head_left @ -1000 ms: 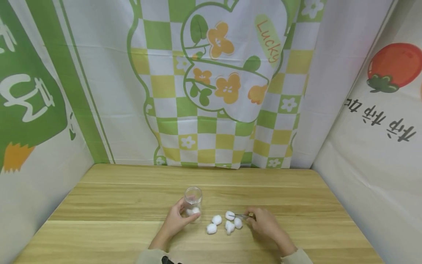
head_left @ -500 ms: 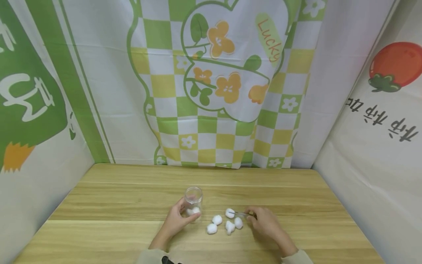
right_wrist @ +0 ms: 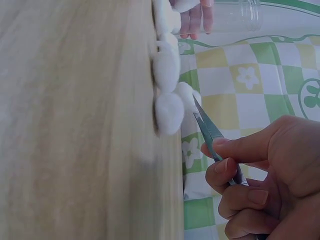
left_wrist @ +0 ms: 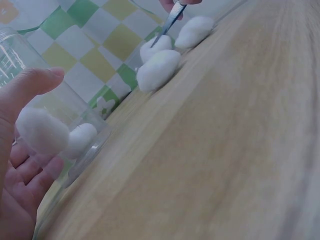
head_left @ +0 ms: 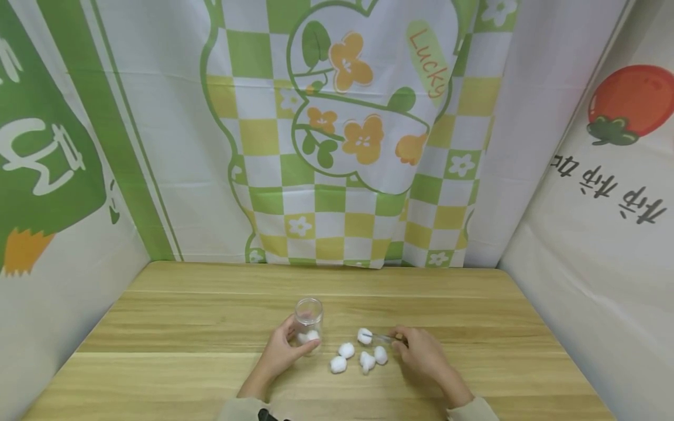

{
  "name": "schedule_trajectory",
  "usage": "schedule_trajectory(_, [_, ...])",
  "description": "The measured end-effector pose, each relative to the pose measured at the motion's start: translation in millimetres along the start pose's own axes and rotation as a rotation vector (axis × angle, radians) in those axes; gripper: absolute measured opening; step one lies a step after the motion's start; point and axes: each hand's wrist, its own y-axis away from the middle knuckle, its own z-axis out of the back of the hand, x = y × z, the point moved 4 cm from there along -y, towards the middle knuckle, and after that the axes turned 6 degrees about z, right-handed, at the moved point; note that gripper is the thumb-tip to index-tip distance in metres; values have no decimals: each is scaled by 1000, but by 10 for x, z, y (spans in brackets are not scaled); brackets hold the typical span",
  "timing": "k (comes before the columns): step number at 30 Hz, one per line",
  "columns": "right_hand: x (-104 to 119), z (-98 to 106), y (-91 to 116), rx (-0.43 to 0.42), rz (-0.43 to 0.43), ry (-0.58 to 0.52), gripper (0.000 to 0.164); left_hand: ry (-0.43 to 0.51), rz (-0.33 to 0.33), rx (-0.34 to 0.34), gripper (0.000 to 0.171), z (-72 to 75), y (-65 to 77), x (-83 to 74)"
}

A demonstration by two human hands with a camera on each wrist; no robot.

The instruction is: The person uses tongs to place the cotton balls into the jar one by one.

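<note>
My left hand (head_left: 281, 349) grips a clear, open-topped jar (head_left: 309, 313) standing on the table, thumb on one side and fingers on the other. White cotton balls (left_wrist: 42, 131) lie at the jar's bottom. My right hand (head_left: 425, 355) pinches metal tweezers (right_wrist: 212, 136) between thumb and fingers. Their tips are at a cotton ball (head_left: 364, 336); whether it is off the table I cannot tell. Several more cotton balls lie between the hands: a pair (head_left: 339, 365) nearer the jar and others (head_left: 381, 355) nearer my right hand.
The wooden table (head_left: 210, 316) reaches back to a checked curtain (head_left: 316, 234). Printed cloth walls (head_left: 579, 280) stand at both sides. A small dark object (head_left: 267, 415) sits by the left sleeve.
The tweezers and the cotton ball at their tips have moved slightly away from me and to the left, apart from the other balls. My left hand and the jar stay put.
</note>
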Motion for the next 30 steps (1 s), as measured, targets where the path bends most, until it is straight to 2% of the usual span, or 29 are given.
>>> schedule_trajectory(11, [105, 41, -34, -52, -14, 11, 13, 15, -2, -7, 63, 0, -1, -1])
schedule_trajectory(21, [173, 71, -66, -47, 32, -37, 12, 1, -2, 2, 65, -2, -6, 22])
schedule_trajectory(30, [220, 101, -102, -50, 17, -78, 12, -4, -4, -2, 66, -1, -5, 18])
